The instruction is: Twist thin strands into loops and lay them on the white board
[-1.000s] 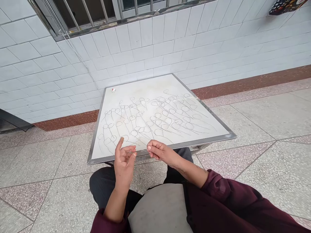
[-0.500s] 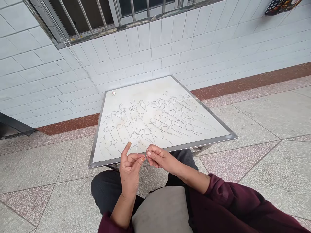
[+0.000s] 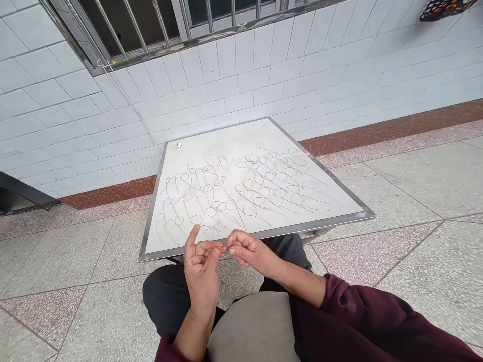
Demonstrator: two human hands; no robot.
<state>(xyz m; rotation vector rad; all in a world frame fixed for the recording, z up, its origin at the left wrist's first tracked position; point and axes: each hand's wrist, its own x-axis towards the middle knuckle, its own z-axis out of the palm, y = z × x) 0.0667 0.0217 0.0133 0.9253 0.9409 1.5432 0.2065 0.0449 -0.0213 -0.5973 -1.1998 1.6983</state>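
Note:
Over the near edge of a white table [image 3: 226, 136], my left hand [image 3: 202, 266] pinches a thin wire between thumb and fingertips, with its index finger raised and what looks like a covering on the tip. Right beside it, my right hand [image 3: 252, 254] closes thumb and fingers on the same thin wire, part of which curves up in a loop between the hands. The fingertips of both hands almost touch. Many thin looped wires [image 3: 249, 210] with long tails lie in loose rows across the tabletop.
A small white and red object [image 3: 178, 146] sits at the table's far left corner. Behind the table stands a tiled wall [image 3: 211, 95] with a barred window [image 3: 158, 25]. A dark patterned cloth [image 3: 445, 9] hangs at upper right. My knees are under the near edge.
The wire between my hands now shows as a wider curve near my right fingers. Both hands stay together with small finger shifts, and the view has moved slightly.

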